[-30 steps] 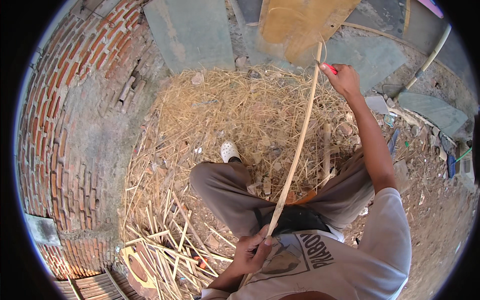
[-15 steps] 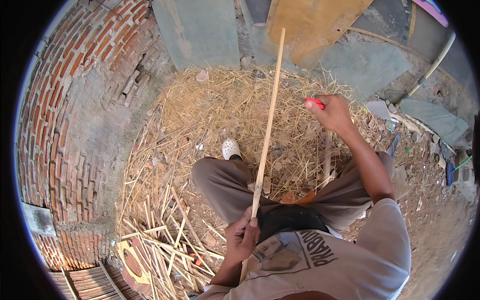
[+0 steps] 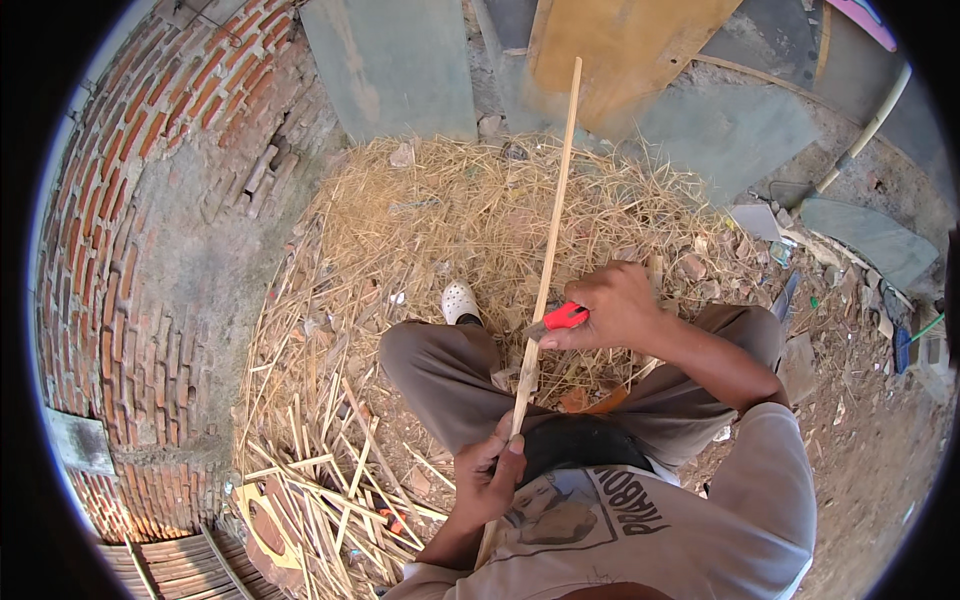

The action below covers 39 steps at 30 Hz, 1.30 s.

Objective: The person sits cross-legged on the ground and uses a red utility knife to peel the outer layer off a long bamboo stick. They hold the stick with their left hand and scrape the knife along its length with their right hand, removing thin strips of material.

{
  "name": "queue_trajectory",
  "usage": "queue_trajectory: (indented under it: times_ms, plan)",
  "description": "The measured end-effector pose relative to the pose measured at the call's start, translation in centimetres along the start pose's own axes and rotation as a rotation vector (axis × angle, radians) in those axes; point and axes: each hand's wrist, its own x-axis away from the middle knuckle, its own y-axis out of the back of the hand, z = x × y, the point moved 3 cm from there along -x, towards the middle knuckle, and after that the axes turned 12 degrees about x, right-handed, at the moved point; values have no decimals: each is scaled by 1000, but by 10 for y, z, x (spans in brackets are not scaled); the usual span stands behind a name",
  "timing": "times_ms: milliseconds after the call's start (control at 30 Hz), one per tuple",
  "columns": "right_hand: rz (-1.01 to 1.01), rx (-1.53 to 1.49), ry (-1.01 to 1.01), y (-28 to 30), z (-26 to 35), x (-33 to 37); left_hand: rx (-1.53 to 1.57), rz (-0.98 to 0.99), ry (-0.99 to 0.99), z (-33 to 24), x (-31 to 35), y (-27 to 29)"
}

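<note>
The strip (image 3: 557,200) blocks the right hand (image 3: 618,305) leftward (open air beyond).

I see the right hand (image 3: 615,305) drawn back from well beyond the white shoe (image 3: 459,302), where it was a second ago, to a spot right of the shoe and about level with it. The red-handled knife (image 3: 567,316) has come along; clear of the pale strip (image 3: 553,230) half a second ago, its blade now lies across it. I also find the strip's far tip swung in from farther right of the shoe.
</note>
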Motion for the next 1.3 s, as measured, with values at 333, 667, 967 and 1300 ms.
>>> queue_trajectory:
  times_ms: [333, 667, 967, 1300]
  plan:
    - [-41, 0, -53, -2, -10, -1, 40, 32, -13, 2, 10, 1]
    - [-32, 201, -406, -15, -91, -22, -6, 79, -4, 1, 15, -1]
    - [-4, 156, -786, -6, -169, -29, -2, 178, -25, 5, 28, -1]
    - [-30, 115, -1126, 9, -238, -20, 37, 294, 6, 14, 37, 7]
